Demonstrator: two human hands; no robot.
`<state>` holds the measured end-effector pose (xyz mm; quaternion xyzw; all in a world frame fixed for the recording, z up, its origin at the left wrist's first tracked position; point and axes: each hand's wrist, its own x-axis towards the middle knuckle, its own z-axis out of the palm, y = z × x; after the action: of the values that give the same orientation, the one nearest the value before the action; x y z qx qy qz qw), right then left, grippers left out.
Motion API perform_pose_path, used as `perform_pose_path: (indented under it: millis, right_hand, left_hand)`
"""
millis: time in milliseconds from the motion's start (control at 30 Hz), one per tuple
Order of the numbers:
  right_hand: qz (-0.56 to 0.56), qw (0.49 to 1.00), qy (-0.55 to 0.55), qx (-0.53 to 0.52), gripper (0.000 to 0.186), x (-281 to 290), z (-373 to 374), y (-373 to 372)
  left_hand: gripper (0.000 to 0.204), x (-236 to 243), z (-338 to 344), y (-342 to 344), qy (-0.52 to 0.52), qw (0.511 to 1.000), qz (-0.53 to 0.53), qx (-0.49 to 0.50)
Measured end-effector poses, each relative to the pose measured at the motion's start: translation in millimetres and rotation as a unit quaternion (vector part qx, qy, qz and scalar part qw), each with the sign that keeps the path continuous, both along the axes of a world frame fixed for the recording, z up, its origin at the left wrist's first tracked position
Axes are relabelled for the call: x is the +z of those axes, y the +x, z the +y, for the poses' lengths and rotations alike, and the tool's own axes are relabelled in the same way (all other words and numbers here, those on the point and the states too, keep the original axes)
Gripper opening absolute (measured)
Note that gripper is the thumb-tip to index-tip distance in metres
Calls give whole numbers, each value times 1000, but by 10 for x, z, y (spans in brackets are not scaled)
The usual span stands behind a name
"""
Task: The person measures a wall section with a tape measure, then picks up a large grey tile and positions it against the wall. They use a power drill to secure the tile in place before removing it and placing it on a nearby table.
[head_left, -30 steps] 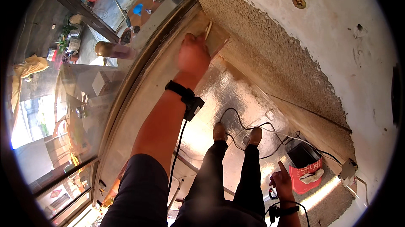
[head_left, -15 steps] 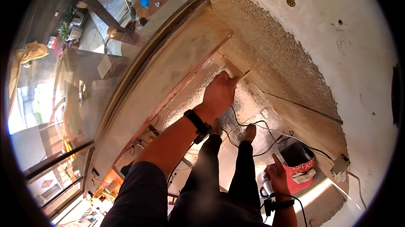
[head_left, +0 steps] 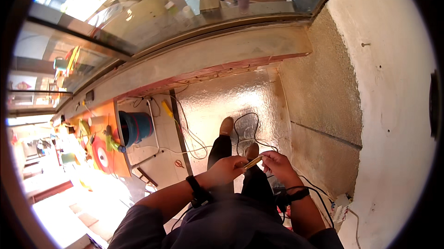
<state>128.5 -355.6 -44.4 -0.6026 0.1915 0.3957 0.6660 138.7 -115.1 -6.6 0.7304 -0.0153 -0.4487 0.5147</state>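
1. Stick (head_left: 252, 162), slim and yellowish, is lying aslant between the left hand (head_left: 230, 167) and the right hand (head_left: 276, 163), in the lower middle of the frame; its exact kind is staying unclear at this size.
2. The left hand is pinching the lower-left end between thumb and fingers, while the right hand is pinching near the upper-right end. Gripping both ends is probably steadying the piece and leaving its middle bare.
3. Both forearms are bending inward before the body, seemingly bringing the stick under the eyes; it is hovering above one shoe (head_left: 252, 151), clear of the floor (head_left: 208, 91).
4. Dark straps, one on the left wrist (head_left: 198, 192) and one on the right (head_left: 297, 195), are sitting behind the hands, presumably so the fingers are moving freely.
5. A black cable (head_left: 245, 114) is looping loosely around the feet; that slack is perhaps allowing for movement.
6. At the left of the frame, a green power tool (head_left: 111, 141) is resting near the edge of an orange surface (head_left: 121, 163), likely for easy reach. A blue bucket (head_left: 141, 126) is standing just beside it, apparently tucked aside from the feet.
7. Red-handled scissors (head_left: 179, 163) are lying left of the legs, well apart from both hands.
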Motion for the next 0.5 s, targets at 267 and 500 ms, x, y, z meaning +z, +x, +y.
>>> perform_pose_path:
  millis: [267, 500]
  right_hand:
    - [26, 997, 39, 54, 18, 154, 545, 0]
    - [-1, 993, 21, 119, 20, 5, 1590, 174]
  left_hand:
    - [29, 101, 530, -965, 0, 992, 3, 123]
    - [26, -201, 1457, -1350, 64, 972, -77, 210]
